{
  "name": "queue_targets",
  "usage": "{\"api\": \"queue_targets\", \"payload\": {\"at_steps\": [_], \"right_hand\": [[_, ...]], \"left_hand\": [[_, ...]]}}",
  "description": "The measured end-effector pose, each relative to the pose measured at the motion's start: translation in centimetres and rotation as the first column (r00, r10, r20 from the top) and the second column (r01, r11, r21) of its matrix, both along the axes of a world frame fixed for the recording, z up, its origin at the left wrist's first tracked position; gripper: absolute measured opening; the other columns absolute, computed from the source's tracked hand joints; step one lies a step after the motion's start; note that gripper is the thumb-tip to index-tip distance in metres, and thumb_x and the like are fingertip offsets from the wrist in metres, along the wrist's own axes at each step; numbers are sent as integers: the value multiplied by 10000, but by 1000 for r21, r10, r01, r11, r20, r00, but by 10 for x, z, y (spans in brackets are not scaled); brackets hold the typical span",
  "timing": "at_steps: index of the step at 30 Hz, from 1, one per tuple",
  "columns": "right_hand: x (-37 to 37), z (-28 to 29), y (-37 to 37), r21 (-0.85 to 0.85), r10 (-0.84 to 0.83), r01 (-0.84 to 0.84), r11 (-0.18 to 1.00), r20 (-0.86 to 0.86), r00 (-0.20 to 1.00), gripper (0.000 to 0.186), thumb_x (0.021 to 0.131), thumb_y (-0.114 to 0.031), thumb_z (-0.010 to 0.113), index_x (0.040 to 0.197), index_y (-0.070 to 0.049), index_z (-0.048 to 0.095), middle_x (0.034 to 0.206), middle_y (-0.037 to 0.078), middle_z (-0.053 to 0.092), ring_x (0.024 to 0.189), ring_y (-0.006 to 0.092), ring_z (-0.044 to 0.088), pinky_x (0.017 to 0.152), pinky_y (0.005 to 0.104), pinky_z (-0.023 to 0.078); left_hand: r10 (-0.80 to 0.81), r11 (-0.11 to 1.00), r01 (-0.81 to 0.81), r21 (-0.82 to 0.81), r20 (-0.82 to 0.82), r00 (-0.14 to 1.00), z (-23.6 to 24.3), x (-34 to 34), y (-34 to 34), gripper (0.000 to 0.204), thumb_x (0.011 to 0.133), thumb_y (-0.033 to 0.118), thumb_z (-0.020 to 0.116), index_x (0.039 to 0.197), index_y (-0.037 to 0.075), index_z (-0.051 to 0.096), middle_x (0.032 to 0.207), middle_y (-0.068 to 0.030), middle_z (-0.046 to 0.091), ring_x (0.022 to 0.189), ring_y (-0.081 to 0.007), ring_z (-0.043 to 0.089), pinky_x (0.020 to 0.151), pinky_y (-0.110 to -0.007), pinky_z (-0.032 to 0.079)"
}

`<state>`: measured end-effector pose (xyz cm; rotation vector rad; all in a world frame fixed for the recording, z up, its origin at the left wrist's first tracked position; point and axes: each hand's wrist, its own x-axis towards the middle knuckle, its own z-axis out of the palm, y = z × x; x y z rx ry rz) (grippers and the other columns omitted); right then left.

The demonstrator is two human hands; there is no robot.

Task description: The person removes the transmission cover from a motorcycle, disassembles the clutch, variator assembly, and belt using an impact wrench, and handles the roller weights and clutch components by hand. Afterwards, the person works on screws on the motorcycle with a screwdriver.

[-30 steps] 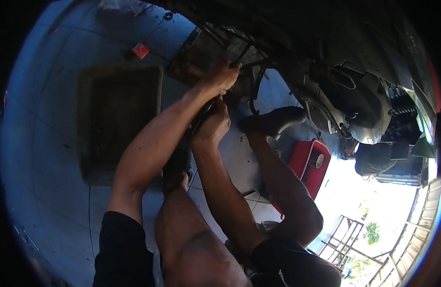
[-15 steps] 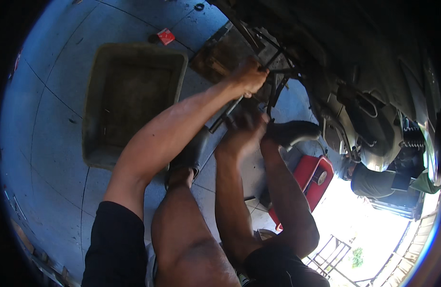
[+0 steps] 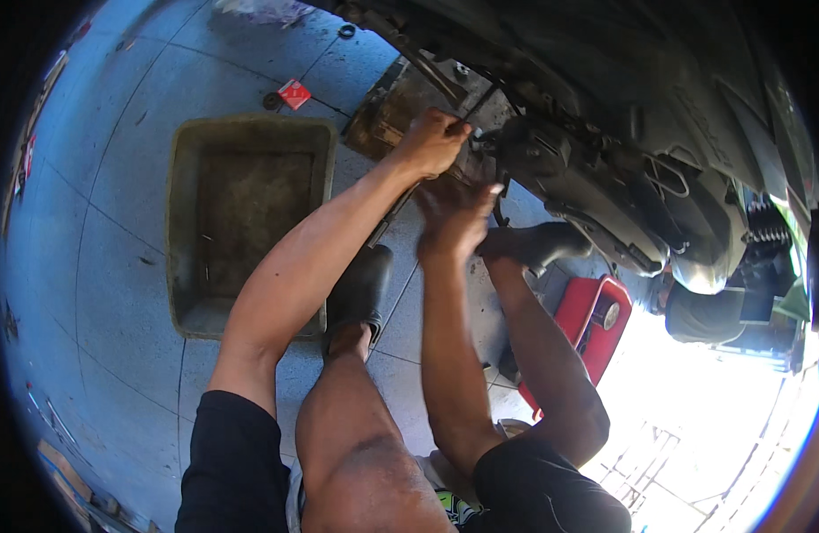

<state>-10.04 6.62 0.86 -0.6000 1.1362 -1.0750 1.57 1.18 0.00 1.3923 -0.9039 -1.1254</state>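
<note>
My left hand (image 3: pixel 434 142) is closed at the end of a dark metal bar tool (image 3: pixel 391 213), beside the underside of a motorcycle or scooter (image 3: pixel 538 151). The bar slants down and left from below the fist; what the tool fits onto is hidden. Just below and right of it, my right hand (image 3: pixel 455 218) is smeared by motion, its thumb stretched out and apart from the blurred fingers. Nothing shows in that hand. Dark engine parts and a stand hang close to both hands.
A grey plastic tub (image 3: pixel 249 222) sits on the tiled floor at the left. Beyond it lie a small red box (image 3: pixel 294 93) and a black ring (image 3: pixel 346 31). A stained board (image 3: pixel 378 111) is under the vehicle. A red container (image 3: pixel 596 324) stands at the right, near my shoe (image 3: pixel 538 244).
The view has shifted, bringing more of the vehicle's engine casing into sight. My left hand stays closed on the bar tool; my right hand has turned, with its thumb more stretched out.
</note>
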Motion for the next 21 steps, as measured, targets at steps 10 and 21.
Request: {"api": "queue_targets", "payload": {"at_steps": [10,21], "right_hand": [[-131,99,-83,-598,-829,-609,521,-523,-196,559,695,-241,766,1168,-5,584,1077,167,614,1123,352,511,1019,458,343],[-151,135,-176,232,-363,-810,539,-804,-472,705,623,-410,810,1205,-82,584,1167,190,601,1125,351,554,942,448,448]], "left_hand": [[104,994,-77,-72,578,810,-13,1,15,354,936,313,540,892,-30,612,819,-214,642,830,-430,604,721,-449,463],[88,996,-66,-59,647,758,-35,-11,11,339,959,312,488,914,-14,570,842,-252,631,811,-443,612,694,-509,480]]}}
